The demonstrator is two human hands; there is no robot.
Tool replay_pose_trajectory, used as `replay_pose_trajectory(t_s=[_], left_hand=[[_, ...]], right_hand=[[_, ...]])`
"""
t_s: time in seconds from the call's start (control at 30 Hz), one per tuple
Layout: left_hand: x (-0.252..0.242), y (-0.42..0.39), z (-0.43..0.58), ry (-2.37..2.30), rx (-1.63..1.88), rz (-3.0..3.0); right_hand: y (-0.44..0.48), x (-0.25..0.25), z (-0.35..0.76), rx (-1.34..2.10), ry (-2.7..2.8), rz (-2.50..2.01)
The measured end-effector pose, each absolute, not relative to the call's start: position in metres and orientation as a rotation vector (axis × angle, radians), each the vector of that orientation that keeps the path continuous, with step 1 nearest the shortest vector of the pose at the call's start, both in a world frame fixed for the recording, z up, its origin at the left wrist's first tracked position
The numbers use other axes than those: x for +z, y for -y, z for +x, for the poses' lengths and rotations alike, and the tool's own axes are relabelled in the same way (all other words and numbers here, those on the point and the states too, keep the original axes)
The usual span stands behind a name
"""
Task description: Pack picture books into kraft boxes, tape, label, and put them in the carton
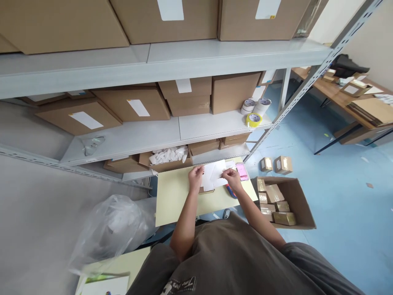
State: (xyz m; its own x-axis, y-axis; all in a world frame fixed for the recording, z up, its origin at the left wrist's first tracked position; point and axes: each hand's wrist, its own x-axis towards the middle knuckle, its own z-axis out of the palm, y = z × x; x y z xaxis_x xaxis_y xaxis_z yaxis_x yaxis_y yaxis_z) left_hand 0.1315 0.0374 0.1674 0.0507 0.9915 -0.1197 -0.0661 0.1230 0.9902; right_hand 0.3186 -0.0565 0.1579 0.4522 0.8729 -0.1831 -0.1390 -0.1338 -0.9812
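White paper sheets (211, 173) are held up between my two hands over the pale yellow table (173, 192). My left hand (195, 178) pinches their left edge. At the right side, my right hand (232, 179) grips a white sheet with thumb and fingers. Partly hidden below the paper lies a small brown cardboard piece (206, 191). A red and blue object (231, 191), its kind unclear, rests on the table under my right wrist. Beyond the right hand is a pink pad or packet (242, 171).
Metal shelves (166, 67) with cardboard boxes (190, 94) rise in front. Tape rolls (253, 119) sit on the middle shelf. An open carton (302, 205) of small boxes stands on the floor at right. A clear plastic bag (113, 229) is at left.
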Motion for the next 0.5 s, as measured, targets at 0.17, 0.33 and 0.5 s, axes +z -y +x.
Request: replay_pose_trajectory(t_s=[0.17, 0.33, 0.5], left_hand=[[0.151, -0.062, 0.102, -1.519, 1.404, 0.886], [0.146, -0.090, 0.053, -1.669, 1.472, 0.948], [0.136, -0.096, 0.006, -1.485, 1.408, 1.050]], right_hand=[[0.071, 0.150, 0.351, 0.905, 0.535, -1.436], [0.058, 0.153, 0.326, 1.004, 0.502, -1.372], [0.004, 0.132, 0.252, 1.224, 0.555, -1.409]])
